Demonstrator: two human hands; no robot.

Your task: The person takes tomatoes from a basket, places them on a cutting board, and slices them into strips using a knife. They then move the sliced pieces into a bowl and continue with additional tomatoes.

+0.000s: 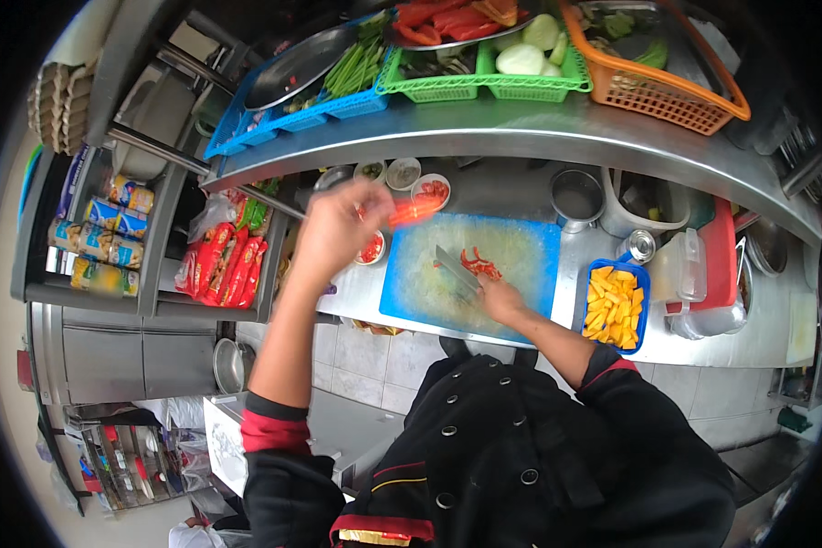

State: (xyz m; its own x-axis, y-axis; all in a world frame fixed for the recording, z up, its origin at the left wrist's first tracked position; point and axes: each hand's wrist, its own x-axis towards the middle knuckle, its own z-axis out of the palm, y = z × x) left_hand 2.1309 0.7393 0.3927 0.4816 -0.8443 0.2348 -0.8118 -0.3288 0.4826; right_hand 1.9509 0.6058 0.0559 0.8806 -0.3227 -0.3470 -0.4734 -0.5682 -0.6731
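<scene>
My left hand (356,212) is raised left of the blue cutting board (411,274) and holds a piece of red pepper (414,211), blurred by motion, near a small white bowl of red pieces (431,190). On the board, my right hand (501,299) grips a kitchen knife (457,270), its blade pointing up and left. Thin strips of red pepper (478,264) lie beside the blade. Another small bowl of chopped red pieces (370,248) stands just left of the board. Right of the board is a blue basket (647,301) of yellow-orange cut pieces.
A steel shelf (507,133) spans above the counter, bearing a green basket (445,89), a blue basket (308,118) and an orange basket (657,99) of vegetables. A steel cup (577,198) and an opened can (637,246) stand behind the board at right. Red packets (222,267) fill a left shelf.
</scene>
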